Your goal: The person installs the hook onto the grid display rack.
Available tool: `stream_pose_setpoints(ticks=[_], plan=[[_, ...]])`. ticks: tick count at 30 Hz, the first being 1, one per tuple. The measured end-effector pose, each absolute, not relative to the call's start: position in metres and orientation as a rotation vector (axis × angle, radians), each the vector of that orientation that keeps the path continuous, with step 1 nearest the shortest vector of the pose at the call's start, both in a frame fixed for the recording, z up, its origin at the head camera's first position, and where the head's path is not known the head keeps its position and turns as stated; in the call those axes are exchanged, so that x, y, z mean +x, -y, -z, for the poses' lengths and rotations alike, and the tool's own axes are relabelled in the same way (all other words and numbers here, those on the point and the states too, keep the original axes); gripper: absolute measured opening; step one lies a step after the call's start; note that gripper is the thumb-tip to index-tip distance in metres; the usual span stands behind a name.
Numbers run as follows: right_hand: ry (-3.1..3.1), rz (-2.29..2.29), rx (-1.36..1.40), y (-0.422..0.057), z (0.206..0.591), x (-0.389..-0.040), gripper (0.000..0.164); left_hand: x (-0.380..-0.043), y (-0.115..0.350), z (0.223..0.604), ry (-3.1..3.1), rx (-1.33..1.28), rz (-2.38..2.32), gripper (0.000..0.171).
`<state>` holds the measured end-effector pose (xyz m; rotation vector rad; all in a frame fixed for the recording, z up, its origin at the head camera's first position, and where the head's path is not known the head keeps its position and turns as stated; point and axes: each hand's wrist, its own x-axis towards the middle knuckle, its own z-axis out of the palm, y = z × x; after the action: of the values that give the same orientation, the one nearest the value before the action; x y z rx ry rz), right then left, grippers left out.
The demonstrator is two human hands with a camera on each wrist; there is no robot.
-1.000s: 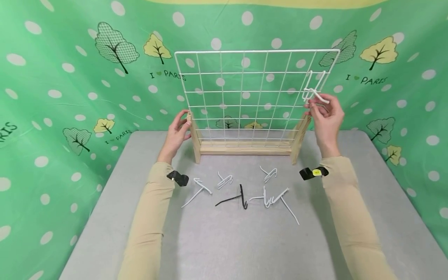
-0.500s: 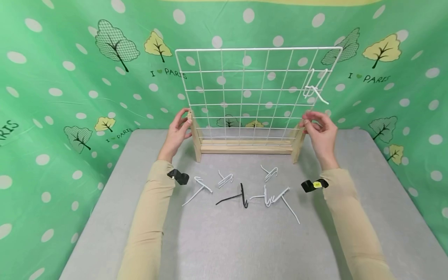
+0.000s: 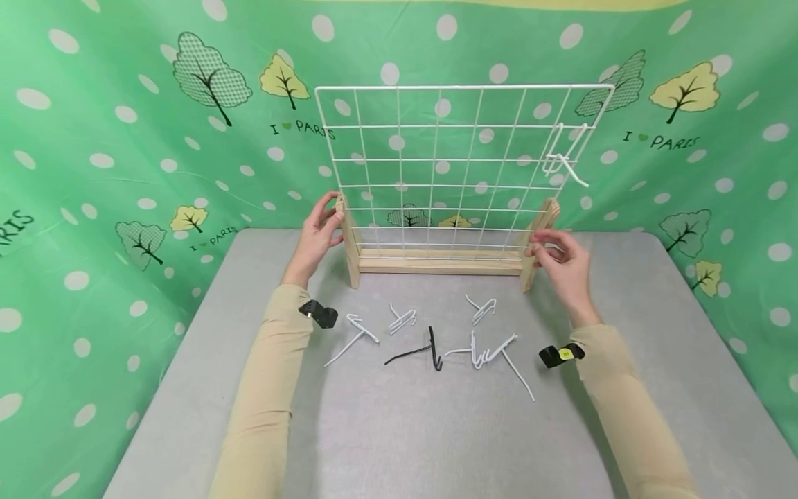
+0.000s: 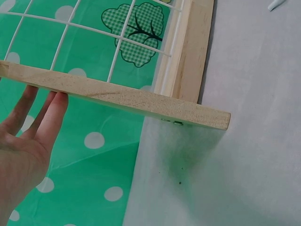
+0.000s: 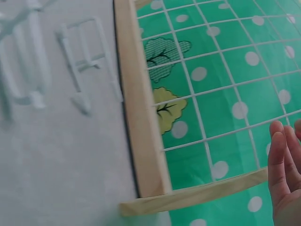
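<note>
A white wire grid panel (image 3: pixel 461 87) stands in a wooden stand, whose bottom rail (image 3: pixel 439 266) runs across the table. My left hand (image 3: pixel 314 239) holds the upper end of the left wooden post (image 3: pixel 352 249); in the left wrist view its fingertips (image 4: pixel 59 99) touch the post's outer side. Toward the lower part of the right post (image 3: pixel 548 213), my right hand (image 3: pixel 566 267) has loosely bent fingers and nothing in them. One white display hook (image 3: pixel 573 174) hangs at the grid's upper right, its prong sticking out forward.
Several white hooks lie on the grey table in front of the stand, among them a far-right one (image 3: pixel 503 348) and a far-left one (image 3: pixel 366 330). A black hook (image 3: pixel 431 344) lies between them. Behind the grid hangs a green patterned cloth (image 3: pixel 436 48).
My right hand has let go of the white hook on the grid and moved down along the right post. The left hand has stayed on its post.
</note>
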<state>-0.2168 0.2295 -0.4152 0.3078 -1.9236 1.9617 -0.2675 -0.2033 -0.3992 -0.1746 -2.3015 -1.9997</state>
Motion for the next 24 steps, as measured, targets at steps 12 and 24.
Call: stream_pose_setpoints(ticks=[12, 24], plan=[[1.981, -1.993, 0.297, -0.219, 0.429, -0.194, 0.020, -0.269, 0.204, 0.402, 2.292, -0.167, 2.010, 0.049], [2.109, -1.949, 0.283, -0.216, 0.441, -0.183, 0.020, -0.271, 0.205, 0.404, 2.299, -0.162, 2.010, 0.050]])
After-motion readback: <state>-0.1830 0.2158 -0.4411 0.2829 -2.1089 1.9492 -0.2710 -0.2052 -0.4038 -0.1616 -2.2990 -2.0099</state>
